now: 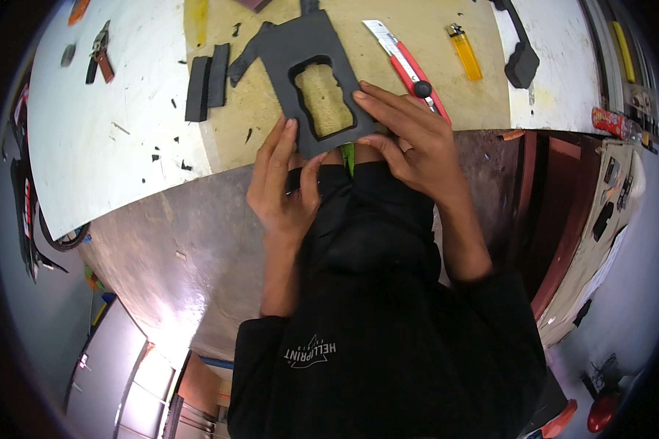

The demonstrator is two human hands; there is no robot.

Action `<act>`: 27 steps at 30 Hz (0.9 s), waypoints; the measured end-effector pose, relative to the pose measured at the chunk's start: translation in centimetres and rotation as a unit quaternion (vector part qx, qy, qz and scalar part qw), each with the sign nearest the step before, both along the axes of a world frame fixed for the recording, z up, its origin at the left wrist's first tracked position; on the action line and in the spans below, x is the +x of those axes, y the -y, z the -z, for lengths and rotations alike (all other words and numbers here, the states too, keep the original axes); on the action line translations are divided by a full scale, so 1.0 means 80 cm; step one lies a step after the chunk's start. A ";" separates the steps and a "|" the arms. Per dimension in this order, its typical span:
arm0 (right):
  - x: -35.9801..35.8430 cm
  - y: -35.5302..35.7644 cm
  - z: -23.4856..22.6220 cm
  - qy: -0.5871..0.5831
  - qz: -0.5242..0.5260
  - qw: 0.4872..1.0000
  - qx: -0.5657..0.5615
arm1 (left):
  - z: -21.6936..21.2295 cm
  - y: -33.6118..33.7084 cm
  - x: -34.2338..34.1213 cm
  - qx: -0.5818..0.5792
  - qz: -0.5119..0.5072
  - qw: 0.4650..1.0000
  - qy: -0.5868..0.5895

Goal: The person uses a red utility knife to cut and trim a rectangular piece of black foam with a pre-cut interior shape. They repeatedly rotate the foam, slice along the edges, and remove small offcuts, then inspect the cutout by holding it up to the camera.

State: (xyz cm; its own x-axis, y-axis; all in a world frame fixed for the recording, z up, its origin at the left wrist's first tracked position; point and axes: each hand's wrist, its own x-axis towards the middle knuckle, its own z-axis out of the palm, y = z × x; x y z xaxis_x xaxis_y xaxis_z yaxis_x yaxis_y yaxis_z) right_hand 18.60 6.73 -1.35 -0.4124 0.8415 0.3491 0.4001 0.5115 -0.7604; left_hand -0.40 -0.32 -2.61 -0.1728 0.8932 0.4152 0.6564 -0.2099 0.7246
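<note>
A dark grey foam frame piece [307, 51] with a cut-out window lies on the tan board [417, 102] at the table's near edge. My left hand [282, 183] grips its lower left corner, thumb and fingers pinching the edge. On its lower right side rests my right hand [410, 143], fingers spread flat and pressing on the foam. Something green [349, 157] shows just under the frame's near edge between the hands.
A red utility knife [406, 66] and a yellow lighter [465, 51] lie on the board to the right. Black foam strips [206, 80] sit left of the frame; pliers [99, 51] lie on the white tabletop [88, 146]. A black handle-shaped part [520, 58] rests at the right.
</note>
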 end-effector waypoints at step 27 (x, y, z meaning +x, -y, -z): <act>0.003 -0.001 0.007 0.020 -0.005 0.999 0.031 | 0.019 0.003 0.003 0.043 -0.021 0.998 -0.028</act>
